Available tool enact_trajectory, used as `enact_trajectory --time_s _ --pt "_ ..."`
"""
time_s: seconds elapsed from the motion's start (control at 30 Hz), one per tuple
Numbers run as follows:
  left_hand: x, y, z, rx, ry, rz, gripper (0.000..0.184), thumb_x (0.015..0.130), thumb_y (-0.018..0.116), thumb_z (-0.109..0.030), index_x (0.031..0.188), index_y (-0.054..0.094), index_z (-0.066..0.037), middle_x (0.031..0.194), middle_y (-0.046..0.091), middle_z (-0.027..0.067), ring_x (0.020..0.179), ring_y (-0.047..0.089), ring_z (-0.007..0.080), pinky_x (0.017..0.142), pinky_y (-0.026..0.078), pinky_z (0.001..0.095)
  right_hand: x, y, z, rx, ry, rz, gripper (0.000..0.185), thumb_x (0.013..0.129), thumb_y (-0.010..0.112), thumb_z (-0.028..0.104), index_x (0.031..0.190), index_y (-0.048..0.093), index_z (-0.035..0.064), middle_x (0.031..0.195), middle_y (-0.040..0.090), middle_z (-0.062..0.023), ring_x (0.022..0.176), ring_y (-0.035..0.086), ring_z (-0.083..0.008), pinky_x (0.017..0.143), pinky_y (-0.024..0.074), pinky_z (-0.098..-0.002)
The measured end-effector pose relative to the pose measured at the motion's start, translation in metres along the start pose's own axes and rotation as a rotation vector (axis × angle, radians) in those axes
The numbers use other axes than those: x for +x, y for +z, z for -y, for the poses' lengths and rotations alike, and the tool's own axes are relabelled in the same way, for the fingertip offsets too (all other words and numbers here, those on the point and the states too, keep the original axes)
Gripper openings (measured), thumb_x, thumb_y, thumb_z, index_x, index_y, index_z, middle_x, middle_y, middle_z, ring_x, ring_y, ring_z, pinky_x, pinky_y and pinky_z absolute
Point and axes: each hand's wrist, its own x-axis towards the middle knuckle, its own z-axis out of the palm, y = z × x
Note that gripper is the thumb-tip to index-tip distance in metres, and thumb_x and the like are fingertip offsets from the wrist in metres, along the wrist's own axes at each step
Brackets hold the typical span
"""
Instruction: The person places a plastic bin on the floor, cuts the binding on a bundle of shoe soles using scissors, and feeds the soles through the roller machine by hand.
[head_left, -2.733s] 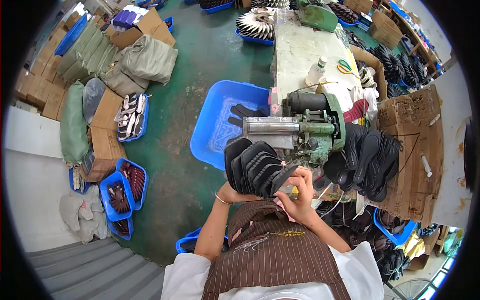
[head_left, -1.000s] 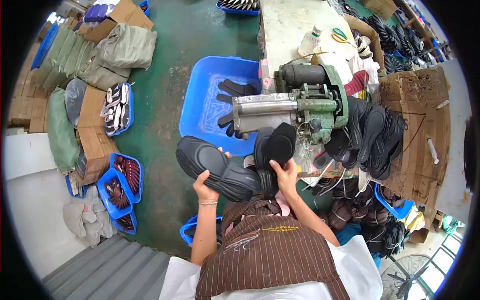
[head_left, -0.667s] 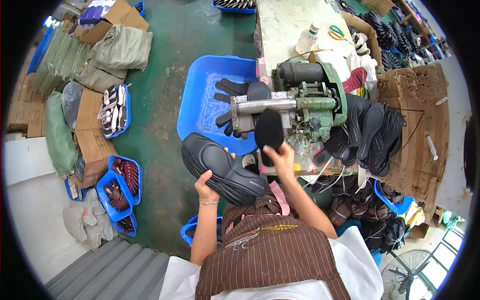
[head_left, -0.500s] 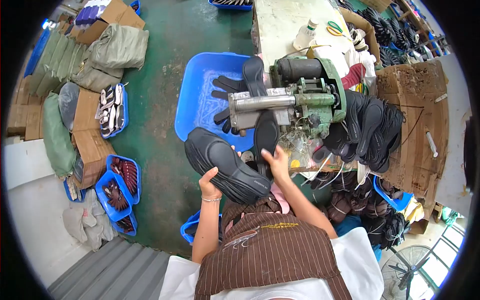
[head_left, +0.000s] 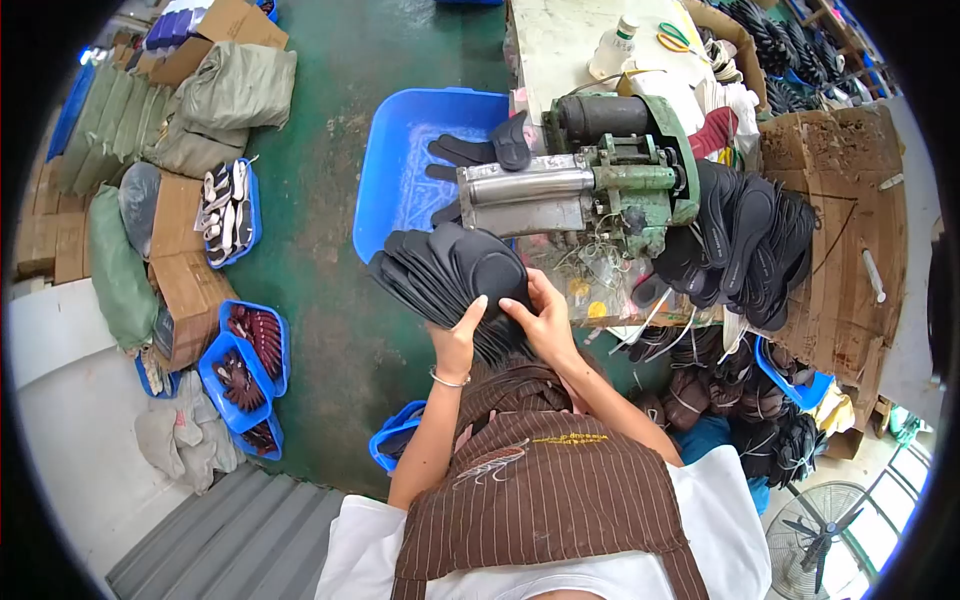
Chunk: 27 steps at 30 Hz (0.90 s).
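Both hands hold a fanned stack of black insoles point(head_left: 437, 268) in front of the machine. My left hand point(head_left: 458, 345) is closed round its near left side, thumb on top. At the stack's right edge, my right hand point(head_left: 545, 318) grips the insoles with its thumb on the top one; its lower fingers are partly hidden. Just beyond the stack is the green machine point(head_left: 640, 180) with a shiny metal roller point(head_left: 530, 185). Behind the roller, a loose insole point(head_left: 511, 142) tilts over the blue tub point(head_left: 400, 190), where several others lie.
A large pile of black insoles point(head_left: 740, 235) lies right of the machine beside a cardboard sheet point(head_left: 845, 240). A bottle point(head_left: 613, 48) and scissors point(head_left: 675, 38) are on the table's far part. Blue baskets point(head_left: 240, 385) and cartons point(head_left: 190, 290) line the left floor.
My right hand has moved from the insole at the roller to the stack, which is now fanned and more upright. The insole behind the roller has tipped lower towards the tub.
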Motion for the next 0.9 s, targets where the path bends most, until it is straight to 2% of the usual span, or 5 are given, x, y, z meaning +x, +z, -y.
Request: enact_trajectory --time_s 0.17,0.3,0.5,0.7,0.9 --pt "0.003 0.001 -0.006 0.033 0.001 0.025 0.029 0.077 0.066 -0.005 0.102 0.058 0.005 0.105 0.059 0.0071 0.093 0.054 0.0146 0.083 0.042 0.0278 -0.014 -0.009 -0.014 0.131 -0.029 -0.15 0.022 0.078 0.062 -0.005 0.099 0.057 -0.0003 0.088 0.06 0.0009 0.078 0.054 -0.0054 0.071 0.0435 -0.0202" --pt "0.014 -0.014 -0.014 -0.364 -0.138 0.2 0.053 0.08 0.052 0.0 0.129 0.034 0.005 0.125 0.048 0.0204 0.113 0.05 0.0293 0.097 0.04 0.038 -0.007 -0.03 -0.052 0.046 0.019 -0.394 0.018 0.077 0.063 -0.003 0.094 0.059 0.0002 0.084 0.06 0.002 0.074 0.053 -0.0044 0.066 0.0436 -0.0209" --pt "0.008 -0.035 -0.007 -0.527 -0.353 0.184 0.046 0.079 0.056 -0.005 0.121 0.043 0.007 0.118 0.052 0.019 0.107 0.054 0.0289 0.091 0.046 0.0395 0.058 -0.039 -0.005 0.226 -0.024 -0.158 0.021 0.08 0.065 0.008 0.099 0.061 0.0005 0.088 0.063 0.0008 0.081 0.055 -0.0063 0.075 0.0436 -0.0222" --pt "0.007 -0.034 0.002 -0.531 -0.471 0.141 0.035 0.078 0.059 -0.002 0.112 0.053 0.004 0.108 0.059 0.0135 0.096 0.059 0.0252 0.085 0.049 0.0359 0.029 -0.037 -0.051 0.137 0.131 -0.418 0.028 0.081 0.064 0.005 0.108 0.058 -0.0013 0.102 0.063 -0.0032 0.086 0.057 -0.0097 0.081 0.044 -0.0236" --pt "0.009 -0.017 -0.001 -0.353 -0.358 0.158 0.037 0.075 0.062 0.002 0.111 0.055 0.002 0.106 0.06 0.0109 0.095 0.059 0.0227 0.085 0.048 0.0333 0.055 -0.015 -0.006 0.17 0.209 -0.246 0.025 0.087 0.061 0.026 0.08 0.06 0.0023 0.069 0.057 0.0018 0.059 0.046 -0.0038 0.052 0.0383 -0.0218"
